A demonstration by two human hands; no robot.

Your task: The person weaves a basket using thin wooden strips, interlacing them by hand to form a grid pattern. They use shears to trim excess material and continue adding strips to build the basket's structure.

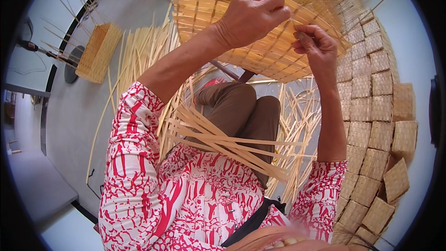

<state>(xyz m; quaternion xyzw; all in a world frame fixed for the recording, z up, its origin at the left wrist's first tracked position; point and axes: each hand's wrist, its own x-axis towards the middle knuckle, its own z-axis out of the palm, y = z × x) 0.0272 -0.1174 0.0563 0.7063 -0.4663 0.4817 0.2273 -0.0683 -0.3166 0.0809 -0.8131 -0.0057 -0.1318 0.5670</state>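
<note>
A loosely woven piece of pale bamboo strips (204, 7) stands tilted in front of me, above my knees. Over its middle my left hand (253, 18) is closed, fingers curled down toward the weave; what lies inside them is hidden. At the right part of the weave, my right hand (319, 49) pinches a thin bamboo strip (293, 29) between thumb and forefinger. Across my lap lies a loose bunch of flat bamboo strips (232, 143), touching neither hand.
More long strips (139, 51) cover the floor to the left, and others (297, 121) lie to the right of my legs. A rectangular woven basket (100, 53) rests at the far left. Stacked woven boxes (364, 97) line the right wall. A grey table (39, 188) stands at left.
</note>
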